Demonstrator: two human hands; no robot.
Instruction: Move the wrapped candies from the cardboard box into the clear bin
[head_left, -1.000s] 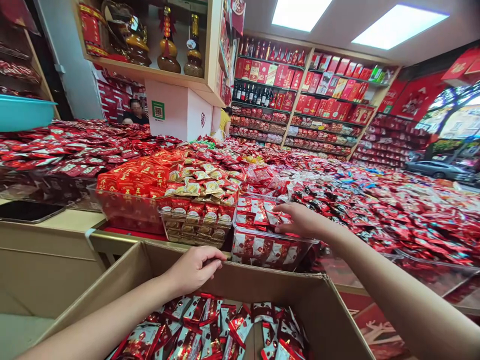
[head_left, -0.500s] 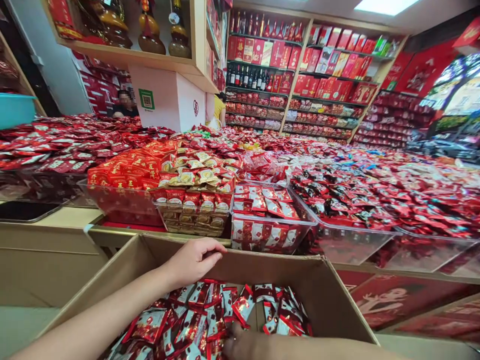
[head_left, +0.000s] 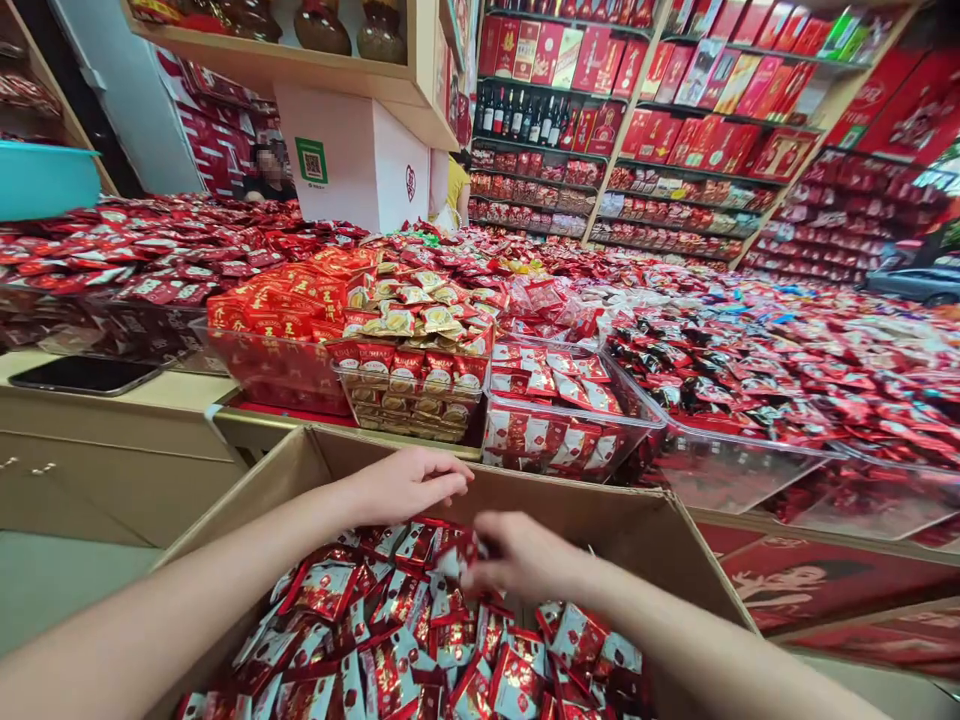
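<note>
A cardboard box (head_left: 630, 510) in front of me holds many red and white wrapped packets (head_left: 390, 670). Over its far side, my left hand (head_left: 420, 482) hangs with fingers loosely bent and apart, nothing in it. My right hand (head_left: 517, 555) is inside the box above the packets, its fingers closed round a red and white packet (head_left: 459, 556), slightly blurred. Just beyond the box stands a clear bin (head_left: 570, 415) of similar packets, beside a bin of gold and red durian packets (head_left: 412, 385).
Clear bins heaped with red sweets (head_left: 735, 380) line the counter to the right. A black phone (head_left: 86, 375) lies at the left, below a turquoise basin (head_left: 45, 180). Shelves of bottles and boxes stand behind. Two people are partly visible in the background.
My right hand has risen out of the packets and now has one between its fingers. The left hand stays near the box's far edge. The view has tilted down a little.
</note>
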